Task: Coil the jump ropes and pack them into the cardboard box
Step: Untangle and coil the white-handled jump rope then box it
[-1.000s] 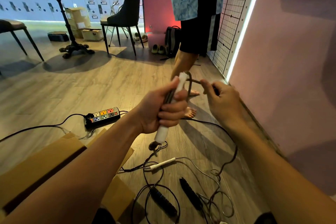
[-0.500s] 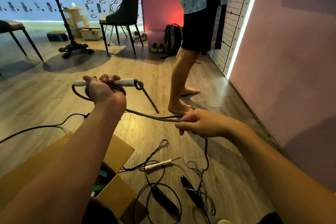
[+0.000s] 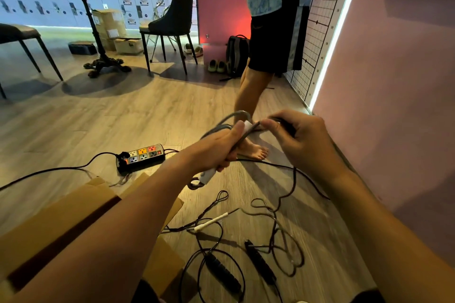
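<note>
Beyond left hand point(image 3: 221, 150) and right hand point(image 3: 304, 141), gripping one jump rope point(image 3: 236, 113), stands a barefoot person point(image 3: 267, 39).

Dim, warm light; wide-angle edge distortion

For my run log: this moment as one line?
coiling | left hand grips white plastic rope handle | right hand pinches grey rope cord | brown cardboard box open

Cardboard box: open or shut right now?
Open. The cardboard box has its flaps spread outward on the floor; what is inside cannot be told.
</note>
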